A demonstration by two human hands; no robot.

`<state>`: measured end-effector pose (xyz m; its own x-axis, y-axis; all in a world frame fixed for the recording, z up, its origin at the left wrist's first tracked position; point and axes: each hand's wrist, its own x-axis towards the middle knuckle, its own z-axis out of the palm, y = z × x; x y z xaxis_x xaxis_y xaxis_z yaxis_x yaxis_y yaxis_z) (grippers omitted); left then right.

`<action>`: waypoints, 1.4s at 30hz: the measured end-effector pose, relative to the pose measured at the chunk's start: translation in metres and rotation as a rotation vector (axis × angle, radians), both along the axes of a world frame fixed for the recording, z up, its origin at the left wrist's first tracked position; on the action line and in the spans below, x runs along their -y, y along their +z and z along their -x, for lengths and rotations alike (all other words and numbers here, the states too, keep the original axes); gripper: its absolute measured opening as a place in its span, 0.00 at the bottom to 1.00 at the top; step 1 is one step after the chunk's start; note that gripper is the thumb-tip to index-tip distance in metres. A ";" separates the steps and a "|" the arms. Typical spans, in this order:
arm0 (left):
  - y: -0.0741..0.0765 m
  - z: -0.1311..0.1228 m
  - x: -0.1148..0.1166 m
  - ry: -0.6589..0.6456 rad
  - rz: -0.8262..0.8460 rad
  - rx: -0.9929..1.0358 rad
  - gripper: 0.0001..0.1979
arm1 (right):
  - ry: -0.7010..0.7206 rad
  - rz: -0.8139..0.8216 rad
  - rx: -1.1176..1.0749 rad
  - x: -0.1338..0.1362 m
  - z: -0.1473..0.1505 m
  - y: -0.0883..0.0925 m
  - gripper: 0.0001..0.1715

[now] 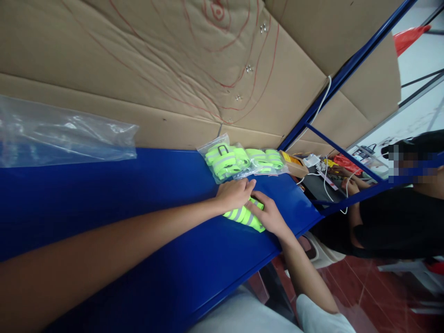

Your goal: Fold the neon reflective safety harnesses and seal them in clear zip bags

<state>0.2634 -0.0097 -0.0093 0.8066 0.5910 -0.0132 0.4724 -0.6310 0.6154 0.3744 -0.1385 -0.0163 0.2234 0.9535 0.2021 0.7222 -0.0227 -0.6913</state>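
Note:
On the blue table lies a bundle of neon-yellow reflective strap [241,216] with grey bands, folded into side-by-side layers. My left hand [235,193] is closed over the far edge of the bundle, its fingertips hidden from view. From the right, my right hand [268,213] grips the same strap, with the thumb on top and fingers around the far corner. Just beyond my hands, a clear plastic bag [225,159] holds a coiled neon strap with a black buckle. Beside it are more bagged neon straps [265,160].
A clear plastic bag [65,134] lies at the table's far left. Cardboard [173,69] lines the back, next to a blue metal frame [347,69]. A small cardboard box [294,166] stands at the right end. Another person [391,217] works at a neighbouring table.

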 end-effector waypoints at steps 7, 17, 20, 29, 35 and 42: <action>0.003 -0.005 -0.005 -0.071 0.001 -0.042 0.37 | -0.008 0.004 0.022 0.000 -0.002 -0.003 0.16; 0.041 0.009 -0.028 -0.435 0.061 -0.176 0.25 | 0.011 -0.009 0.037 0.001 -0.003 -0.001 0.15; 0.062 0.016 -0.046 -0.620 0.062 -0.259 0.23 | 0.014 0.009 0.044 0.001 -0.003 0.002 0.15; 0.059 0.016 -0.051 -0.559 0.025 -0.358 0.24 | 0.011 0.027 0.036 0.001 -0.001 0.004 0.18; 0.046 0.014 -0.057 -0.583 0.042 -0.350 0.23 | 0.003 0.033 0.049 0.001 0.000 0.003 0.20; 0.020 0.021 -0.071 -0.612 0.287 -0.174 0.31 | -0.036 0.037 0.017 0.001 0.001 0.003 0.21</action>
